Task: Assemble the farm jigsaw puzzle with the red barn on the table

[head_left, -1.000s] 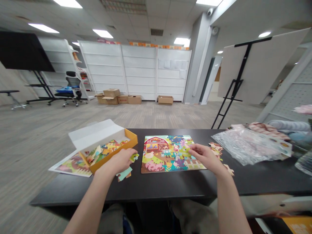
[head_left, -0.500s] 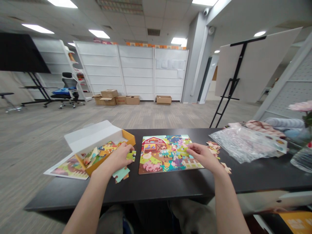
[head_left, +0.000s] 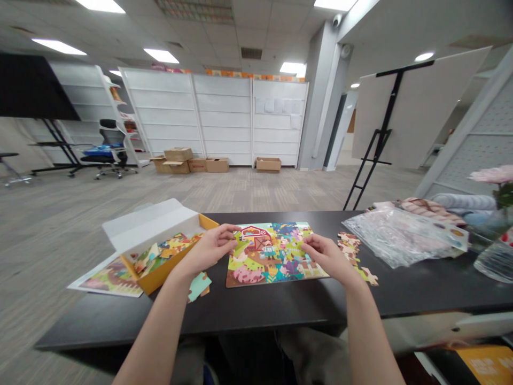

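Observation:
A colourful farm jigsaw puzzle (head_left: 256,267) lies flat on the black table, its picture showing a red barn, a farmer and animals. Over its upper left edge reaches my left hand (head_left: 216,247), thumb and fingers apart; I see no piece in it. My right hand (head_left: 325,255) hovers at or touches the puzzle's right side, fingers loosely bent and the thumb a little apart. Loose puzzle pieces (head_left: 199,286), one of them pale green, lie beside the left wrist. More loose pieces (head_left: 348,245) form a strip right of the puzzle.
An open yellow box (head_left: 158,278) with puzzle pieces inside stands at left, partly over a printed picture sheet (head_left: 106,279). Clear plastic bags (head_left: 401,235) lie at right, near a glass vase (head_left: 495,259) with a pink flower. The black table's (head_left: 248,310) front edge is close to me.
My left hand has moved up and right, from the loose green piece beside the box to the puzzle's left edge. My right hand has shifted slightly left.

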### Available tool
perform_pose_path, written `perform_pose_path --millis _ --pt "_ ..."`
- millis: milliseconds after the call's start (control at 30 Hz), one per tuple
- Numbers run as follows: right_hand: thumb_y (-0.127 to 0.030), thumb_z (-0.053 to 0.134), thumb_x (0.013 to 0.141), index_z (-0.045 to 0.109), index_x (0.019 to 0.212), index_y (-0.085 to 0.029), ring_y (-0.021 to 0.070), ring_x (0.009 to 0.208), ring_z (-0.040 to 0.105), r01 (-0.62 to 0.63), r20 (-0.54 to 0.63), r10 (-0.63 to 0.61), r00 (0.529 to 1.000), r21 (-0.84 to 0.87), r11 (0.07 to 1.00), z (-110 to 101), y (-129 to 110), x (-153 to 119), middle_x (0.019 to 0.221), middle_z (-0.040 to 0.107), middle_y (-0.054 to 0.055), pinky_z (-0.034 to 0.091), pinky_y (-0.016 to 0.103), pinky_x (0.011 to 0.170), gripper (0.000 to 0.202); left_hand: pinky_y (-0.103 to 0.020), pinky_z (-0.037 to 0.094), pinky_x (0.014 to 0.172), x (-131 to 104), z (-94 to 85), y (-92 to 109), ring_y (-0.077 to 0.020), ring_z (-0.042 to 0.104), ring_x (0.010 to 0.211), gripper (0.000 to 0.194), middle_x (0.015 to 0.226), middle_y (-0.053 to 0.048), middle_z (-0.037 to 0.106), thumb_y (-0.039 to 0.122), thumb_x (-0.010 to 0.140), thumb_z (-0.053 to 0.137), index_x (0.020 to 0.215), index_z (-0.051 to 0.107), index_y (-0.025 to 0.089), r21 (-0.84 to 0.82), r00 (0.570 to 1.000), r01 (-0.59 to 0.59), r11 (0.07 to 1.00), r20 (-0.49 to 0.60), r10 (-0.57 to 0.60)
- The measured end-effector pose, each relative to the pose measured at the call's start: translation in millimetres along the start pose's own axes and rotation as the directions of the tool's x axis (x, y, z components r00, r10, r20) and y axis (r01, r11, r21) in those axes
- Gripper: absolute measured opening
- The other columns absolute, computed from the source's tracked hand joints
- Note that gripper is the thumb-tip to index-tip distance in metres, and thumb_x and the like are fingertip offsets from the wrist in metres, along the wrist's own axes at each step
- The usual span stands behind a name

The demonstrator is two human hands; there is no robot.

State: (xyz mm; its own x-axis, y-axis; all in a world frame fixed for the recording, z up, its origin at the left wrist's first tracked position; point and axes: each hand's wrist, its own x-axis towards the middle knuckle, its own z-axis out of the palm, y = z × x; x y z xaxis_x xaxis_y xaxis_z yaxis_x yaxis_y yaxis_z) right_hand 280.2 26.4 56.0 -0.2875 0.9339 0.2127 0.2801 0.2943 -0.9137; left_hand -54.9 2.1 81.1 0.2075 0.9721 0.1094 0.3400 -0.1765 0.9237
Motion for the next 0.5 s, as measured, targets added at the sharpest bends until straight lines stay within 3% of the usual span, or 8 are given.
perform_pose_path --millis 167,367,500 --pt "-0.054 0.071 0.078 0.06 0.08 -0.019 0.0123 0.06 0.05 0.003 -0.037 -0.003 0.999 0.014 1.0 -2 -1 -1 0.068 0.058 -0.002 0.035 0.024 0.054 0.036 -0.032 0.056 0.08 7 19.2 15 -0.018 0.067 0.091 0.047 0.114 -0.008 0.065 0.035 0.08 0.07 0.123 0.06 0.02 -0.085 0.997 -0.043 0.995 0.064 0.049" --pt "-0.054 0.064 0.084 0.064 0.082 -0.018 0.0132 0.063 0.051 0.039 -0.071 -0.042 0.997 -0.044 0.998 -6 2 -2 0.07 0.058 -0.001 0.038 0.025 0.058 0.036 -0.033 0.055 0.084 15 34.6 20 -0.0212 0.066 0.098 0.047 0.108 -0.008 0.068 0.031 0.078 0.072 0.122 0.063 0.018 0.031 0.994 -0.069 0.997 0.09 0.066" --pt "-0.054 0.064 0.085 0.066 0.081 -0.018 0.0132 0.064 0.051 0.045 -0.077 -0.049 0.996 -0.056 0.997 -5 0 -2 0.069 0.058 -0.001 0.039 0.025 0.057 0.036 -0.037 0.05 0.099 21 44.6 16 -0.0246 0.063 0.114 0.034 0.121 -0.009 0.068 0.03 0.081 0.07 0.113 0.068 0.02 0.087 0.978 -0.191 0.978 0.104 0.182"
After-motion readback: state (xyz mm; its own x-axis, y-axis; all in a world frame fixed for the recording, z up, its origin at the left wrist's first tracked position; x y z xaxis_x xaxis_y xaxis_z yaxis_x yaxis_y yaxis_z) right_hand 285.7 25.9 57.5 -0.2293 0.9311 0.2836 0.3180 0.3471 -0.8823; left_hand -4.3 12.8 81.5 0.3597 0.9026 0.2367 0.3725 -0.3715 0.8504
